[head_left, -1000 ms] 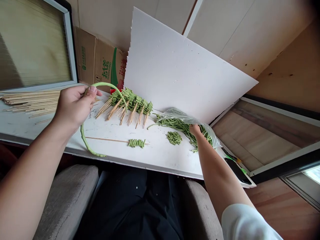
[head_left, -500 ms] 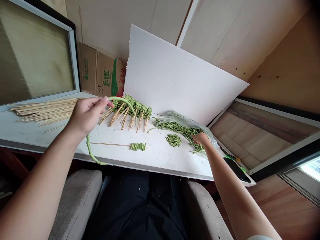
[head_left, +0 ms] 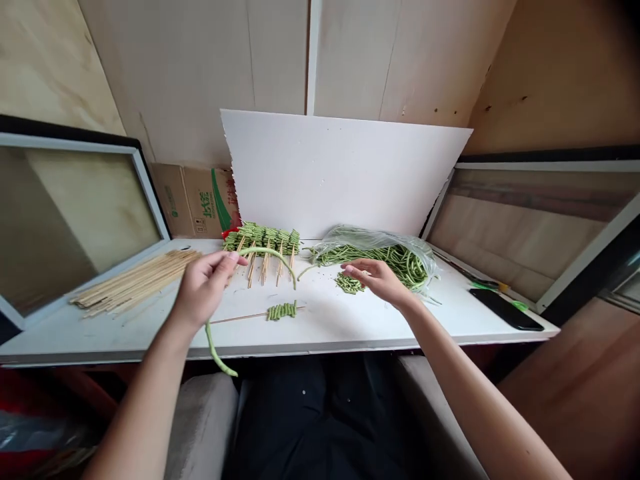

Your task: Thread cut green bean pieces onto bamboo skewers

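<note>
My left hand (head_left: 203, 287) is closed around a long green bean (head_left: 220, 363), whose ends hang out on both sides of the fist. My right hand (head_left: 377, 277), its fingers loosely stretched and nothing seen in them, hovers by a small heap of cut bean pieces (head_left: 349, 285). Between the hands a skewer (head_left: 240, 318) lies on the white table, with several bean pieces (head_left: 281, 311) threaded near one end. Behind it, finished bean skewers (head_left: 263, 237) are stacked with their sticks toward me. Long beans (head_left: 400, 260) fill a clear plastic bag (head_left: 350, 235) beyond my right hand.
Bare wooden skewers (head_left: 135, 283) lie in a pile on the left. A cardboard box (head_left: 193, 200) and a white board (head_left: 345, 173) stand at the back. A black phone (head_left: 505, 310) rests at the right. Framed panels (head_left: 75, 220) flank the white table (head_left: 325, 333).
My right hand has come away from the bagged beans, moving left toward the cut pieces. My left hand still holds the bean. The camera view has turned and levelled.
</note>
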`<state>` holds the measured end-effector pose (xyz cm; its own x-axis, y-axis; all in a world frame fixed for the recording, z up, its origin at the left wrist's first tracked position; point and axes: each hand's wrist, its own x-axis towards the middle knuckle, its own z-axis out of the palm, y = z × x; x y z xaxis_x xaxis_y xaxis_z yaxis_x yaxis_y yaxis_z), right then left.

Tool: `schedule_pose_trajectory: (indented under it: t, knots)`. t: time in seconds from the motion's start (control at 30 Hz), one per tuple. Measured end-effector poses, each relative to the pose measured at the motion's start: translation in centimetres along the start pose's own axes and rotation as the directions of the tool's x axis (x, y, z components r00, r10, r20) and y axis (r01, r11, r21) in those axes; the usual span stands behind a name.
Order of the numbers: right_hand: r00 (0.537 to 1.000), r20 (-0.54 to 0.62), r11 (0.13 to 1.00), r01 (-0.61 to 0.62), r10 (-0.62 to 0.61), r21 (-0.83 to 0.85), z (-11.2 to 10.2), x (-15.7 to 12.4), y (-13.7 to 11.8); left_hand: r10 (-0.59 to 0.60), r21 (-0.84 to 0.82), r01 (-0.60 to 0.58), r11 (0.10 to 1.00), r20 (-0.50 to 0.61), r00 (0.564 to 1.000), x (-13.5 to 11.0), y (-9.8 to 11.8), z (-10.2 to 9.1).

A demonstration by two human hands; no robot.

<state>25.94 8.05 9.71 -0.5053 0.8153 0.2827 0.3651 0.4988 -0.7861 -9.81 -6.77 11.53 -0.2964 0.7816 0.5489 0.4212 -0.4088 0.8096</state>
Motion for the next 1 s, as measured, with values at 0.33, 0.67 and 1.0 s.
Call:
schedule_pose_trajectory:
  t: [0.33, 0.67, 1.0]
  knots:
    - [0.959, 0.217, 0.983, 0.179, -0.182, 0.037, 6.9, -0.6, -0.2, -0.012, 0.006, 0.012, 1.000, 0.056, 0.998, -1.1, 1.3, 2.4]
    - [0.978, 0.025, 0.976, 0.210, -0.209, -0.054, 2.4, -2.8, -1.0, 0.502, 0.677, -0.418, 0.606, 0.083, 0.861, -2.1, 3.4, 1.1]
    - [0.966, 0.106, 0.935, 0.254, -0.234, -0.248, 4.0, -2.0, 1.3, -0.017, 0.715, -0.160, 0.680, 0.234, 0.972, 0.7, -8.0, 2.0]
